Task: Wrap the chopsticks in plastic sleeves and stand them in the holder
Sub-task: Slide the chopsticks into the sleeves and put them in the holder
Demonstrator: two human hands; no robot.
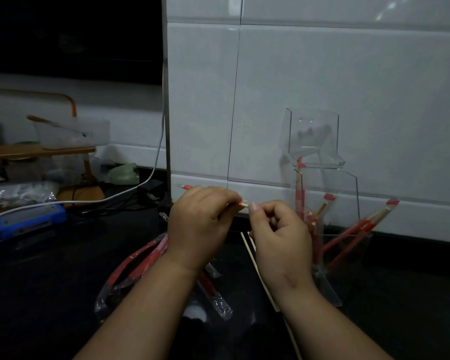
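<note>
My left hand (pixel 200 224) grips a red plastic sleeve (pixel 187 187) held level above the dark counter; its far end sticks out past my knuckles to the left. My right hand (pixel 278 229) pinches the sleeve's near end, where pale chopstick tips (pixel 244 204) show. A clear acrylic holder (pixel 348 245) stands to the right against the tiled wall, with several red-sleeved chopsticks (pixel 359 227) leaning in it. Empty red sleeves (pixel 143 261) lie on the counter under my left wrist. Bare wooden chopsticks (pixel 250 249) lie beneath my right hand.
A white cable (pixel 130 193) runs across the counter from the wall. A blue device (pixel 29 219) sits at the left, with a wooden rack (pixel 50 149) holding a clear tub behind it. The white tiled wall (pixel 322 87) rises just behind the holder.
</note>
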